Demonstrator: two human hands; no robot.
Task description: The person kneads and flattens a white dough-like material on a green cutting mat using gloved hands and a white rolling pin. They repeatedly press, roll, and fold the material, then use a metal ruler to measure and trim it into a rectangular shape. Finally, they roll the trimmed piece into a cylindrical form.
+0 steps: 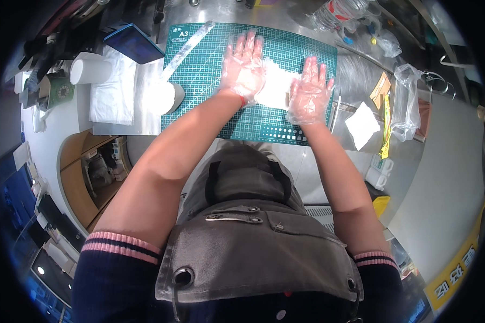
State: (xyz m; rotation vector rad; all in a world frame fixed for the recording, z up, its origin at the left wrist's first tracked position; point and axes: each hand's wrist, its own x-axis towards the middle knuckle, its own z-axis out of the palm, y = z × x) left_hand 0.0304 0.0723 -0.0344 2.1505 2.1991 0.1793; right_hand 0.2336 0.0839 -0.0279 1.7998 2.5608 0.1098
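Observation:
Both my hands wear clear, loose plastic gloves. My left hand (244, 71) lies palm down with its fingers stretched out on a green gridded cutting mat (199, 102), at the left side of a bright white, squarish piece (277, 81). Beside the right edge of that piece is my right hand (310, 97), also flat, its fingers pointing away from me. Glare washes out the white piece, so I cannot tell what it is made of. A clear ruler (188, 49) lies slanted on the mat, left of my left hand. Neither hand grips anything.
At the mat's left edge stands a white round container (172, 98). Farther left are folded white sheets (113, 97), a white cylinder (90, 71) and a blue-edged device (134, 43). Rightward lie white paper (362, 126), a yellow strip (386, 126), a plastic bag (407, 102) and a clear bottle (337, 13).

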